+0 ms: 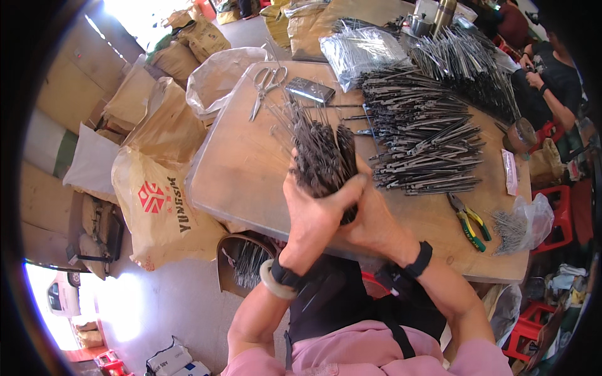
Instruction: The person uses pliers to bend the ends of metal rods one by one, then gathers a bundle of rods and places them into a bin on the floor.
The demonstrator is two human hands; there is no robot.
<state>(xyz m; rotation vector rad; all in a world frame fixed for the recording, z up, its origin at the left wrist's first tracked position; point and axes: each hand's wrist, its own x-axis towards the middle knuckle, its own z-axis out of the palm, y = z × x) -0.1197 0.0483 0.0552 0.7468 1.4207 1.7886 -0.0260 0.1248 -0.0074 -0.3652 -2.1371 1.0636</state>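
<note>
**Two-handed squeeze on a dark bundle, just above the table's near edge**

Pose: forearms come up from the lower edge, elbows out, converging in front of the torso. Left hand (311, 216) wraps the bundle's left side, thumb laid across the front. Right hand (374, 219) presses in from the right; its fingers are mostly hidden. Black strap on each wrist, plus a pale bangle (278, 280) on the left.

Writing: woven bag (153, 219) left of the grip carries a red emblem and large dark lettering. White packet (170, 360) on the floor, below-left of the grip, has dark print too.

Bundle (320, 150): slim black pieces, clamped between both palms. Most of it sticks out past the far side of the grip, thin wire ends fanning; a short dark stub shows between the hands.

Around the grip: scissors (268, 84) beyond-left, loose black pile (423, 135) beyond-right, pliers (468, 222) right.
</note>
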